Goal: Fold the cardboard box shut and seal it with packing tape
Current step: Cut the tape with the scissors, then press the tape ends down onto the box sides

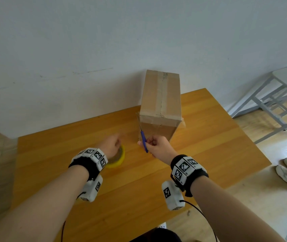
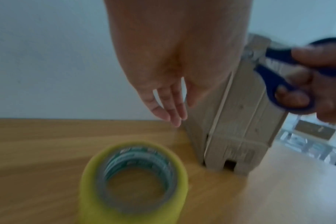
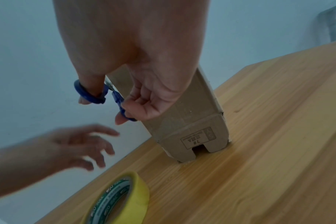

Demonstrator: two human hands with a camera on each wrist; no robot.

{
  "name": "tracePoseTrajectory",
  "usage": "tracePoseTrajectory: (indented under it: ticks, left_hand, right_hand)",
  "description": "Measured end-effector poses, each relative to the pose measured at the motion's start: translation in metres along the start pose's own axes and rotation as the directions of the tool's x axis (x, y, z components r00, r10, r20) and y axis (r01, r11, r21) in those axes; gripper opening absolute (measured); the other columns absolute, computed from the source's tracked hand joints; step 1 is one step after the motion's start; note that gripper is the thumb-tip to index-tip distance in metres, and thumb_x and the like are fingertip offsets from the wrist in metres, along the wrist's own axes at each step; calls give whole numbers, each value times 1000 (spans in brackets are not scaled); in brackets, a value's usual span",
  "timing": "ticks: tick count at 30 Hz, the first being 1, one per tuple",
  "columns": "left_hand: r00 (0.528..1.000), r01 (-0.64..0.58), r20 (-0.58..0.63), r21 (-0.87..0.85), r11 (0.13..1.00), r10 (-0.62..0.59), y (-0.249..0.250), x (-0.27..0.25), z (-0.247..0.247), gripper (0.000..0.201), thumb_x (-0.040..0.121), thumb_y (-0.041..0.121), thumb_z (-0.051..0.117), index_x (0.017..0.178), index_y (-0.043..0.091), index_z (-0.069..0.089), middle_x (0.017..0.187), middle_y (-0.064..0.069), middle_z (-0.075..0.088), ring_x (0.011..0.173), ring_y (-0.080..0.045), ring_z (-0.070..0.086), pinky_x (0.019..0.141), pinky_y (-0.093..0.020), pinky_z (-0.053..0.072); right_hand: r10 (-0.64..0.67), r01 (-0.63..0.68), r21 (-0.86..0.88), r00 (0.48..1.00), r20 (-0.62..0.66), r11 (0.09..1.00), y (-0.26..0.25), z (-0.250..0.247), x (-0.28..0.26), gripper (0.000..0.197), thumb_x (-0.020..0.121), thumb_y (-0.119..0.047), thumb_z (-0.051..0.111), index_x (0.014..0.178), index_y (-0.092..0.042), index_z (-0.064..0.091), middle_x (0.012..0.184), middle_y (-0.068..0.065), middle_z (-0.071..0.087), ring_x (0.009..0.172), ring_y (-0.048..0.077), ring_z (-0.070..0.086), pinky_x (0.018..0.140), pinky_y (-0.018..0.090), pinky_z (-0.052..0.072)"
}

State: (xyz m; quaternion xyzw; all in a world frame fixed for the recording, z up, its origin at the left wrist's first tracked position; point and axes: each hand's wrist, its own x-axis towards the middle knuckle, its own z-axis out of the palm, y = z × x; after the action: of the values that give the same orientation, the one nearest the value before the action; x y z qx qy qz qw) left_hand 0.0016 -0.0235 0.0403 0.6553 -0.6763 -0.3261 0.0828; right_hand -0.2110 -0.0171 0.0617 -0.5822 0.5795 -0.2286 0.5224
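The wooden counter point(image 1: 209, 154) carries a taped cardboard box point(image 1: 160, 103) standing upright at its far side, against the wall. A yellow tape roll point(image 3: 125, 200) lies flat, nearer and to the left. The left hand point(image 1: 110, 145) hovers above the roll, fingers point(image 2: 171, 109) relaxed and apparently holding nothing. The right hand point(image 1: 158, 145) grips blue scissors point(image 3: 105, 98) just beside the box's near face.

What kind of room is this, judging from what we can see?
Probably a plain workroom or office, not a home: a bare white wall, a simple wooden table and a grey metal-framed desk on a light wood floor.
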Motion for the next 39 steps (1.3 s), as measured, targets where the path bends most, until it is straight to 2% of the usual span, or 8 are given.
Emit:
tracePoseTrajectory:
  ticks: [5,10,15,26,32,34,37,39]
  left_hand:
    - [920,-239,-357,-184,953,162,42,5,-46,40,96,6,40,134,19,41,124,-4,58,103,-19,61,81,-26,48]
    - [897,-388,-256,-67,919,360,67,7,-61,55,93,-6,34,134,29,47,145,0,42,105,1,58,76,-4,42]
    - [925,-346,-192,-63,936,329,64,11,-58,56,94,-6,31,130,32,51,149,0,36,140,-18,28,112,-26,21]
    - [949,-311,-73,-55,949,307,70,13,-68,58,95,-3,29,130,39,48,152,2,29,143,-19,21,110,-26,15]
    - [949,-307,-98,-65,949,300,69,14,-66,50,98,2,30,131,36,48,151,3,32,142,-17,23,106,-22,17]
    - [946,-315,-102,-79,946,307,68,14,-65,48,99,4,30,132,34,47,150,2,33,141,-16,24,107,-20,18]
    - [939,-335,-123,-106,936,321,68,15,-62,44,99,7,31,132,31,48,148,0,37,138,-13,31,106,-19,23]
    - [937,-340,-149,-172,925,317,69,15,-60,41,99,11,33,130,30,52,142,2,45,114,-15,52,94,-21,41]
  right_hand:
    - [11,-11,-40,1000,1,999,-3,-1,1,44,73,-53,72,81,-14,53,67,-2,49,58,14,45,53,27,40]
    - [-22,23,-100,1000,17,995,-3,-2,3,48,72,-54,72,86,-10,58,79,4,64,65,14,50,60,29,42]
    - [-21,27,-159,999,43,987,-9,-2,3,53,74,-55,71,90,-5,61,71,1,53,62,15,47,56,27,38]
    - [263,-98,-544,936,233,833,1,5,-5,52,80,-59,60,68,-9,50,59,4,45,55,23,42,54,31,36]
    - [229,-119,-597,967,112,793,31,4,-4,28,83,-24,69,102,-12,53,95,9,67,78,22,60,61,31,49]
    - [229,-120,-654,970,84,747,35,3,-2,12,84,-18,65,82,-16,53,93,8,65,78,21,57,66,31,50]
    - [262,-130,-725,962,71,676,46,3,2,31,86,-14,60,62,-22,42,87,4,57,77,21,53,64,29,46]
    - [277,-130,-744,958,77,656,51,5,4,33,87,-13,60,61,-23,42,89,2,53,78,20,52,65,29,46]
